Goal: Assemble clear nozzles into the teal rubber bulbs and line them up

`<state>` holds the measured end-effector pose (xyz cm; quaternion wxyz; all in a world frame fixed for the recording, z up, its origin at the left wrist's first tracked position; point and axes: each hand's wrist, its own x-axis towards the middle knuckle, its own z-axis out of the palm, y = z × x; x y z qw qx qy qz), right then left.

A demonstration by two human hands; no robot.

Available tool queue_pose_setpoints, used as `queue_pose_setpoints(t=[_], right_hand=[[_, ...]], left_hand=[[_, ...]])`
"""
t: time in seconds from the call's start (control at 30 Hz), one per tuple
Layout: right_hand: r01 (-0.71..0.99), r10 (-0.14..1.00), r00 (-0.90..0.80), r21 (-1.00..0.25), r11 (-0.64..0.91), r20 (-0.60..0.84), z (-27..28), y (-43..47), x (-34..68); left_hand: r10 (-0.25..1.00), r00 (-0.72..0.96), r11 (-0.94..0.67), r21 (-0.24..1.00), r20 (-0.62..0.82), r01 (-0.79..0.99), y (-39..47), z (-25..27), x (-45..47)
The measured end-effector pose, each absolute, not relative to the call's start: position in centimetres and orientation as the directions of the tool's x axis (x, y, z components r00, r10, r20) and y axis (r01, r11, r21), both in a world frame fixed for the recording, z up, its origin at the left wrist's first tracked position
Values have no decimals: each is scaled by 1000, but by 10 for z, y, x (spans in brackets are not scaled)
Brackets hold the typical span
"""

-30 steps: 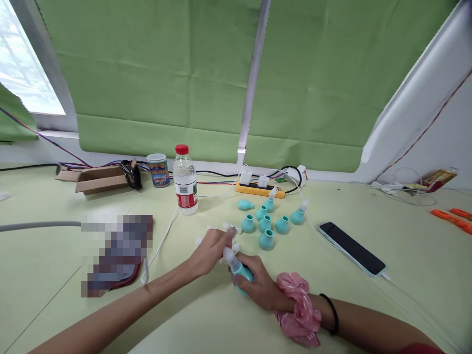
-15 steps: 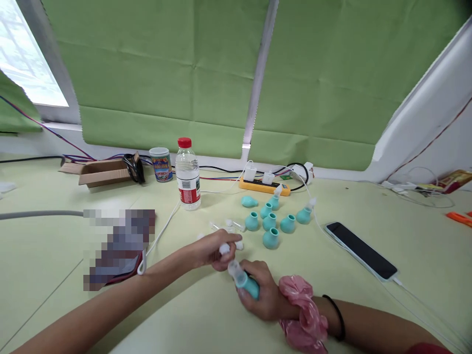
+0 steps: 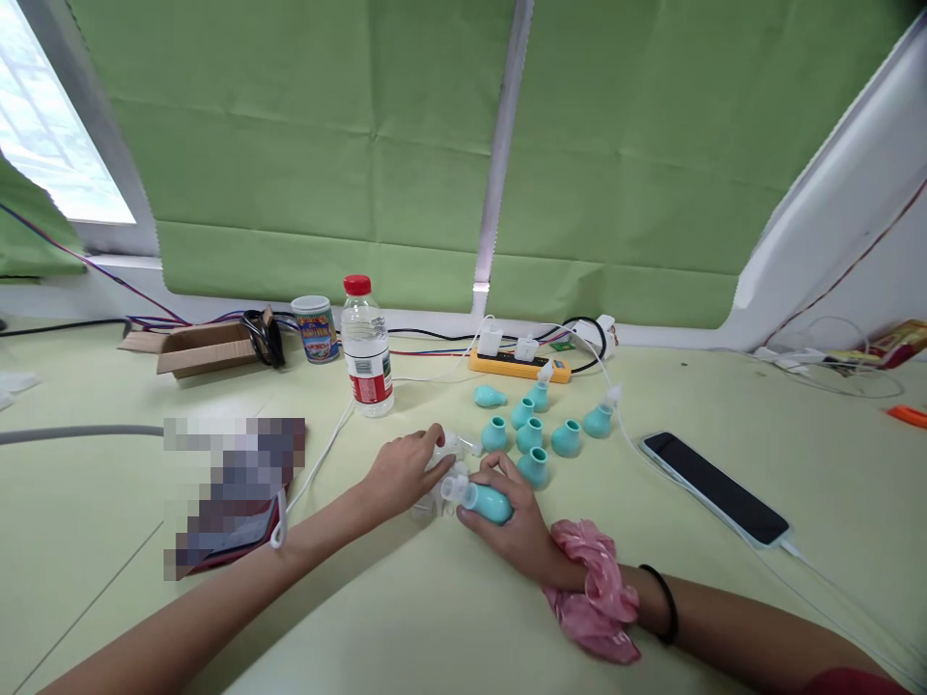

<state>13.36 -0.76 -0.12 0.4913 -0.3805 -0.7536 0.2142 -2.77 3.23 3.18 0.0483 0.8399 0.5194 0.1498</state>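
Observation:
My right hand [image 3: 518, 521] is closed around a teal squeeze bulb [image 3: 491, 504], which lies tilted with its clear plastic nozzle [image 3: 455, 489] pointing left. My left hand [image 3: 406, 471] reaches over a small cluster of clear plastic parts [image 3: 450, 446], thumb and index finger apart; its other fingers are partly hidden. More clear pieces [image 3: 427, 504] lie under and beside that hand. Just beyond my right hand stand several open-necked teal bulbs [image 3: 534, 469]. Two bulbs farther back, one of them a teal bulb with a clear tip [image 3: 598, 419], carry nozzles. Another teal bulb [image 3: 490, 396] lies on its side.
A water bottle [image 3: 368, 352] with a red cap and a printed can [image 3: 316, 330] stand at the back left, near an open cardboard box [image 3: 210, 349]. Behind the bulbs sits a yellow power strip [image 3: 518, 365]. A phone [image 3: 714, 487] on a cable lies right.
My left hand has moved up and let go of the small whitish piece it held, over the clear parts. My right hand has shifted slightly up, tilting the bulb flatter.

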Motion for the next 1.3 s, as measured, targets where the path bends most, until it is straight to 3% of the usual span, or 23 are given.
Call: queue_pose_setpoints(t=[0.1, 0.17, 0.23, 0.43, 0.53, 0.67, 0.93, 1.07, 1.3], right_hand=[[401, 804, -233, -699, 592, 547, -4, 0, 137], [429, 825, -251, -706, 564, 507, -5, 2, 139], [441, 831, -260, -705, 556, 492, -4, 0, 142], [363, 796, -389, -717, 594, 463, 4, -14, 143], [365, 793, -355, -707, 605, 495, 4, -15, 141], [400, 783, -290, -673, 622, 551, 1, -12, 138], [501, 796, -260, -629, 595, 547, -3, -8, 139], [542, 769, -263, -570, 617, 582, -3, -5, 140], [608, 762, -264, -511, 608, 592, -4, -3, 139]], left_hand=[[856, 456, -516, 389, 242, 763, 29, 48, -30], [820, 537, -555, 501, 195, 665, 25, 62, -31], [782, 603, -584, 526, 158, 619, 19, 73, -32], [619, 754, -778, 296, 218, 554, 11, 81, -35], [570, 793, -822, 138, 216, 553, 10, 80, -36], [504, 834, -844, -77, 224, 531, 7, 80, -33], [380, 870, -792, -377, 312, 481, -1, 65, -23], [349, 871, -743, -465, 346, 482, -1, 60, -21], [473, 843, -705, -464, 255, 536, 2, 64, -21]])
